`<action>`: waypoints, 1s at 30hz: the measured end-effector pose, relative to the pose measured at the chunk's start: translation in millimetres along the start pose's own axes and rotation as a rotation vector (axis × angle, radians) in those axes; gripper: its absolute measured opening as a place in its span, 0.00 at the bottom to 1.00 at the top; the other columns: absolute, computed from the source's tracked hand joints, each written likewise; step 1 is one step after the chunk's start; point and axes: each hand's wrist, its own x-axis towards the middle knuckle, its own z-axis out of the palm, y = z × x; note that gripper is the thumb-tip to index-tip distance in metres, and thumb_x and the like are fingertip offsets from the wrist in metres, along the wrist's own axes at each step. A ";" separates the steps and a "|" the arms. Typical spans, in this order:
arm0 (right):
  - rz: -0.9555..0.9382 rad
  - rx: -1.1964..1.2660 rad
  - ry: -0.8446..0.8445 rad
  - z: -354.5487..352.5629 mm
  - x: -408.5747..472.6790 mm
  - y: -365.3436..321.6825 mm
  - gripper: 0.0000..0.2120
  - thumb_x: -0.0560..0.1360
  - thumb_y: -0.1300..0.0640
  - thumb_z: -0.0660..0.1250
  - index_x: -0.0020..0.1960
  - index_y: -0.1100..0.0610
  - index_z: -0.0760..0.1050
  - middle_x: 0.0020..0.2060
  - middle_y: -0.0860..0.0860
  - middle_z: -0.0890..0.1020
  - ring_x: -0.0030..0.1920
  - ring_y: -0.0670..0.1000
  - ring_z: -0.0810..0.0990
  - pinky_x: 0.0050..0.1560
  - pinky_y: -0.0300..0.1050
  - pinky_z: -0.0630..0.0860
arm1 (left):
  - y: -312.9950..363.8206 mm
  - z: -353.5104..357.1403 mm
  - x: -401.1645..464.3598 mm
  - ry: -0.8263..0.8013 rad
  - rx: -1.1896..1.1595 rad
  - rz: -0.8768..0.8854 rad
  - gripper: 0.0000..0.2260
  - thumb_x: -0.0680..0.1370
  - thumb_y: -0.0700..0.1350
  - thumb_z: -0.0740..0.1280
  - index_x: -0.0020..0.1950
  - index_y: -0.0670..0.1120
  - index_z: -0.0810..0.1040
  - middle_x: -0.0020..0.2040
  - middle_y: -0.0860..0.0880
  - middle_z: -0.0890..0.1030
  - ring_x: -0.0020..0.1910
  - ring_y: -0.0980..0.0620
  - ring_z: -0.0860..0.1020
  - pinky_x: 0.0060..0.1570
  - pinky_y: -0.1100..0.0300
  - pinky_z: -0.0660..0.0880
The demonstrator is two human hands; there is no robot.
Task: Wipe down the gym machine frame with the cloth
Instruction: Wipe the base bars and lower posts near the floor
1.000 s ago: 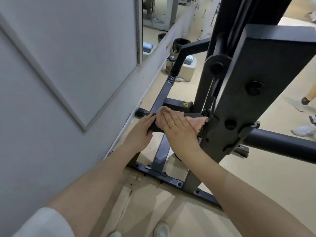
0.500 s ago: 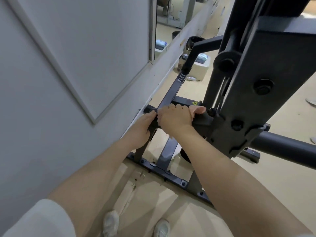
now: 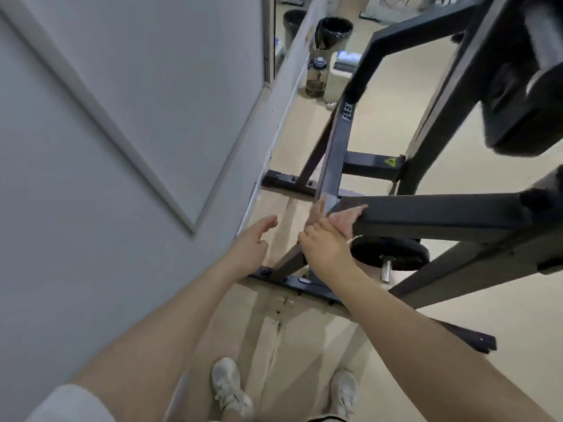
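The gym machine frame [image 3: 426,217] is made of matte black square tubing, with a grey-black diagonal beam [image 3: 338,147] that carries the word FLEX in pale letters. A small yellow warning sticker [image 3: 391,162] sits on a short crossbar further back. The thick horizontal bar runs from the right of the view to a blunt end near the centre, where it meets the diagonal beam.

The cloth [image 3: 345,220] is pale pink and soft-looking, bunched against the near end of that horizontal bar, touching its corner. The right hand [image 3: 323,242] presses the cloth to the bar end, the fingers curled round the fabric and one finger pointing up along the beam. A thin band shows at its wrist. The left hand [image 3: 251,242] hangs free just beside the right one, fingers loosely spread, holding nothing and touching no part of the frame.

Below the bar a black weight plate [image 3: 393,254] lies low by the floor with a chrome peg [image 3: 386,271] sticking out. The frame's base rails rest on a beige floor [image 3: 487,345]. A grey panelled wall [image 3: 122,117] fills the left side. Far back by the wall stand a water bottle [image 3: 316,77], a black bin [image 3: 332,32] and a white box [image 3: 339,76]. Two white shoes [image 3: 228,388] show at the bottom edge.
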 end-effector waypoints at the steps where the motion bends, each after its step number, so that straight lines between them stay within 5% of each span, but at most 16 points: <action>1: 0.048 0.096 -0.035 11.4 2.7 -8.4 0.21 0.81 0.59 0.54 0.73 0.58 0.62 0.69 0.59 0.67 0.70 0.58 0.65 0.65 0.41 0.63 | -14.1 -11.6 0.2 -0.001 0.024 -0.013 0.29 0.75 0.29 0.51 0.74 0.49 0.63 0.71 0.53 0.68 0.71 0.56 0.63 0.66 0.66 0.57; 3: 0.042 0.246 -0.130 36.8 4.6 -21.0 0.17 0.81 0.61 0.56 0.70 0.60 0.66 0.67 0.59 0.71 0.67 0.56 0.67 0.58 0.31 0.61 | -41.1 -29.6 0.7 -0.017 0.052 -0.035 0.28 0.75 0.30 0.52 0.73 0.49 0.64 0.70 0.53 0.70 0.70 0.56 0.65 0.64 0.66 0.59; 7: 0.107 0.304 -0.327 53.2 14.0 -41.7 0.14 0.77 0.61 0.61 0.62 0.55 0.68 0.62 0.52 0.73 0.65 0.54 0.69 0.62 0.51 0.65 | -76.9 -32.8 7.1 -0.091 0.066 -0.100 0.25 0.76 0.33 0.54 0.73 0.48 0.65 0.69 0.53 0.71 0.69 0.55 0.67 0.60 0.67 0.61; 10: 0.277 0.542 -0.255 68.9 23.9 -52.5 0.16 0.73 0.65 0.61 0.59 0.52 0.70 0.57 0.51 0.75 0.59 0.54 0.75 0.55 0.48 0.67 | -97.3 -14.7 18.2 -0.153 0.094 -0.163 0.25 0.77 0.35 0.56 0.74 0.48 0.63 0.70 0.51 0.70 0.68 0.53 0.68 0.58 0.67 0.62; 15: 0.598 1.080 -0.241 101.3 26.8 -57.9 0.12 0.80 0.61 0.55 0.60 0.54 0.71 0.49 0.50 0.80 0.44 0.47 0.78 0.44 0.41 0.75 | -135.0 10.7 35.6 -0.148 0.185 -0.235 0.25 0.76 0.36 0.56 0.73 0.48 0.64 0.69 0.48 0.71 0.66 0.48 0.70 0.57 0.64 0.66; 18: 0.703 1.349 -0.214 134.3 32.5 -65.6 0.08 0.82 0.57 0.54 0.53 0.54 0.71 0.41 0.48 0.78 0.34 0.41 0.76 0.32 0.31 0.73 | -171.7 27.6 51.0 -0.121 0.208 -0.279 0.25 0.77 0.37 0.56 0.74 0.47 0.62 0.72 0.49 0.67 0.70 0.49 0.67 0.59 0.64 0.63; 23: 0.714 1.508 -0.187 207.0 57.5 -88.8 0.08 0.83 0.57 0.53 0.50 0.56 0.70 0.37 0.46 0.74 0.27 0.37 0.74 0.23 0.30 0.69 | -254.3 64.6 89.4 -0.023 0.185 -0.373 0.25 0.78 0.38 0.55 0.76 0.47 0.59 0.73 0.48 0.65 0.69 0.48 0.67 0.56 0.62 0.65; 27: 0.712 1.580 -0.114 286.3 88.2 -117.7 0.09 0.83 0.60 0.52 0.49 0.58 0.70 0.37 0.47 0.75 0.25 0.34 0.73 0.25 0.25 0.67 | -333.8 98.0 121.6 -0.019 0.239 -0.373 0.26 0.78 0.38 0.54 0.77 0.47 0.56 0.73 0.44 0.65 0.68 0.46 0.67 0.60 0.58 0.66; 30: 0.808 1.660 -0.158 359.7 128.6 -145.3 0.10 0.83 0.60 0.52 0.49 0.57 0.71 0.42 0.50 0.79 0.32 0.47 0.73 0.30 0.34 0.71 | -399.7 120.5 150.9 -0.028 0.298 -0.369 0.26 0.78 0.37 0.54 0.77 0.47 0.56 0.74 0.44 0.62 0.70 0.44 0.65 0.67 0.54 0.64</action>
